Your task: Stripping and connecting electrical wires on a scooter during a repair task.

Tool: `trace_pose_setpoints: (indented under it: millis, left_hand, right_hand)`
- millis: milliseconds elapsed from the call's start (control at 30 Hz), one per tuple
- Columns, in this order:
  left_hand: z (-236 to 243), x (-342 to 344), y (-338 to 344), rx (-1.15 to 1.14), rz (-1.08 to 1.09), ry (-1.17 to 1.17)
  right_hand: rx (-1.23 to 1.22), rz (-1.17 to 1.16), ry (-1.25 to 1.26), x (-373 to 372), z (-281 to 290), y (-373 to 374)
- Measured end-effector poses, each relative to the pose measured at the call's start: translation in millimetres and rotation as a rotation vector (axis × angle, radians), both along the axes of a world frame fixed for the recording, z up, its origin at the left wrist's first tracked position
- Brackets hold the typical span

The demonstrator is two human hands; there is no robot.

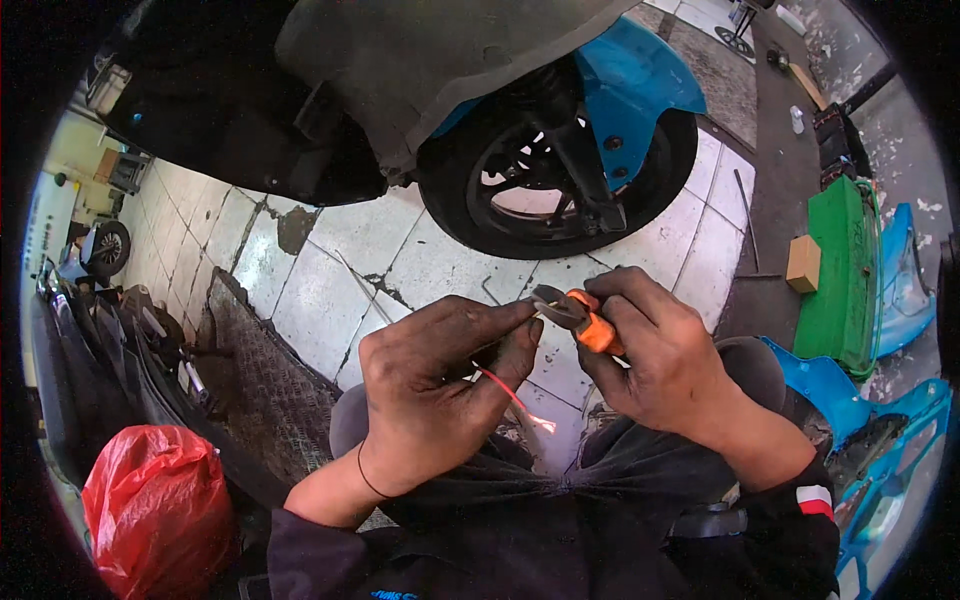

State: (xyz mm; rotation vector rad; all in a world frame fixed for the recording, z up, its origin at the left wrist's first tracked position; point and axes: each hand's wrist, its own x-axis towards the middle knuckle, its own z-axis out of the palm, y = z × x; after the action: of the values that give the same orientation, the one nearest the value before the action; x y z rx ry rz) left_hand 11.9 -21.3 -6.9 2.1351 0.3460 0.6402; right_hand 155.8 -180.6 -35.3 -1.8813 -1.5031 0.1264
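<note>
My left hand (pixel 425 370) is closed, thumb and forefinger pinching a thin red wire (pixel 510 392). The wire's loose end hangs below the fingers toward my lap and looks pale at the tip. Closed around a pair of cutting pliers with orange handles (pixel 599 334) is my right hand (pixel 665 355). The dark jaws point left and meet the left fingertips, at a short light-coloured strand. Whether the jaws bite into it I cannot tell.
Ahead stands a motorbike with its front wheel (pixel 560 190) and blue fender (pixel 640 90) on a tiled floor (pixel 390 235). A green box (pixel 840 270), a small carton (pixel 803 264) and blue panels (pixel 905 290) lie right. A red plastic bag (pixel 160 515) sits left, near a dark mat (pixel 265 390).
</note>
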Motion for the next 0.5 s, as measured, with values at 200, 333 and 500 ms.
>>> trace_pose_setpoints:
  millis: [200, 333, 500]
  left_hand:
    - [-2, -1, -2, 0.262, -0.007, -0.049]
    - [-3, -6, 1, 0.550, -0.118, 0.005]
    - [-15, 1, 0, 0.428, -0.157, -0.049]
  right_hand:
    - [0.057, -0.010, -0.153, -3, -3, 6]
    - [-0.058, -0.052, -0.121, -2, -2, 3]
    - [-0.022, -0.151, -0.045, 11, -20, -8]
